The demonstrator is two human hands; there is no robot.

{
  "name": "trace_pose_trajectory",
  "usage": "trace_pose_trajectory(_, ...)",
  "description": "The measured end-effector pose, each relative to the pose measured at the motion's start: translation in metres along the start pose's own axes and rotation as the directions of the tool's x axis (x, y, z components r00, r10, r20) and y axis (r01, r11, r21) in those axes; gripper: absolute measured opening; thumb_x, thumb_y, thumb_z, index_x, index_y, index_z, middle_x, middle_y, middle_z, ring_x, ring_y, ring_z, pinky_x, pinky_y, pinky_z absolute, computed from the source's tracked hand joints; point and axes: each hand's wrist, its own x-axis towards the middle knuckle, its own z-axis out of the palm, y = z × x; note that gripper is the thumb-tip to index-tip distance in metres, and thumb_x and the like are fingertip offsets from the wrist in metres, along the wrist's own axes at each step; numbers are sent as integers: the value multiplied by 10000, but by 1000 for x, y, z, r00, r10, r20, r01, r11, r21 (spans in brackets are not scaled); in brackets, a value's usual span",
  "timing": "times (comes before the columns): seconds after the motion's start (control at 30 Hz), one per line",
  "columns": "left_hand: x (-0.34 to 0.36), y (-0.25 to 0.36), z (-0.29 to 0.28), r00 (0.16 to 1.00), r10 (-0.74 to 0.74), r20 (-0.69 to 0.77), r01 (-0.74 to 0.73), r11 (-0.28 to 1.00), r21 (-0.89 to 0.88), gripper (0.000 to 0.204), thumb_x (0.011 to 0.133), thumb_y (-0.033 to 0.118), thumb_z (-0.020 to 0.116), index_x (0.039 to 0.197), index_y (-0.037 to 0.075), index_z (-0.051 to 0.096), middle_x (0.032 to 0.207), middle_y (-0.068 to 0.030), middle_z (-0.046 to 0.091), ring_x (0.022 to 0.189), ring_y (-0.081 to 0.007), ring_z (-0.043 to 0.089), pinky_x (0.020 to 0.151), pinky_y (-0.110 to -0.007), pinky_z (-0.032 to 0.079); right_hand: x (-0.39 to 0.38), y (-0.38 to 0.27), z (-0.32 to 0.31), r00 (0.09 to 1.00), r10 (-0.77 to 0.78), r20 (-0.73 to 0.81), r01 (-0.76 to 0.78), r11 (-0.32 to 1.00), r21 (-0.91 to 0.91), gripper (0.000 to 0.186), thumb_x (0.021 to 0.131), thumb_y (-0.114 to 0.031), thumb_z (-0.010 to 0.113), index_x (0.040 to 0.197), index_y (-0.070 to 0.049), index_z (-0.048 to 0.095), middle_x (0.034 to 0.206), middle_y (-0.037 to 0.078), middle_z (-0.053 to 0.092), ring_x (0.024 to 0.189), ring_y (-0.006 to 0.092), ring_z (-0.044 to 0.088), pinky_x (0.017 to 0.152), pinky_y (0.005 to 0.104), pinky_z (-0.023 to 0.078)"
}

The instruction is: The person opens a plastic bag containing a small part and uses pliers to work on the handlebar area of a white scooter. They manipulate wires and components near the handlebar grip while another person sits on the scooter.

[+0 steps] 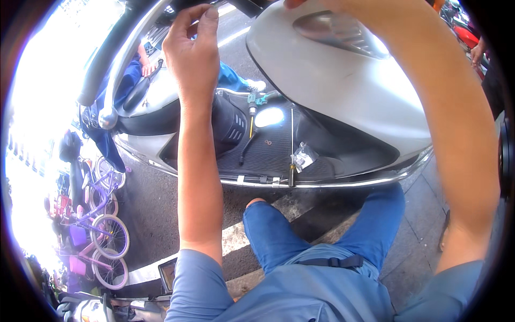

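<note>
My left hand (193, 45) is raised to dark parts at the top of a silver scooter (332, 91), fingers curled; what they grip is unclear. My right hand (300, 4) reaches the top edge above the front panel, mostly out of frame. On the ridged black floorboard (247, 161) below lie a teal power drill (257, 98), a round-cornered mirror (269, 117) with a black stem (247, 147), a long screwdriver (292, 175), a clear plastic bag (304, 156) and small washers (268, 142).
Bicycles (110, 236) stand at lower left. Behind the scooter are another person's hand (147, 68) and blue-trousered leg (230, 78). Another person's hand (476, 53) shows at the right near a red vehicle (465, 35). My knees are beside the scooter's chrome edge (354, 181).
</note>
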Motion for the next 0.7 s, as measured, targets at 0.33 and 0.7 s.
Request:
trace_pose_trajectory(0.33, -1, 5, 7, 995, -93, -27, 86, 979, -184, 235, 948, 207, 659, 1008, -14, 711, 864, -87, 711, 756, -112, 604, 707, -287, 480, -14, -51, 19, 969, 209, -133, -238, 933, -268, 369, 909, -276, 491, 971, 9, 717, 900, 167, 692, 784, 254, 671, 702, 402, 528)
trace_pose_trajectory(0.7, 1, 2, 4, 996, 15, -93, -22, 997, -79, 216, 901, 185, 663, 1011, 9, 721, 933, -188, 720, 861, -316, 705, 774, -401, 529, -72, -37, -4, 992, -92, 91, 128, 798, -589, 380, 937, -264, 472, 1015, 24, 707, 937, 181, 695, 826, 260, 680, 712, 404, 539)
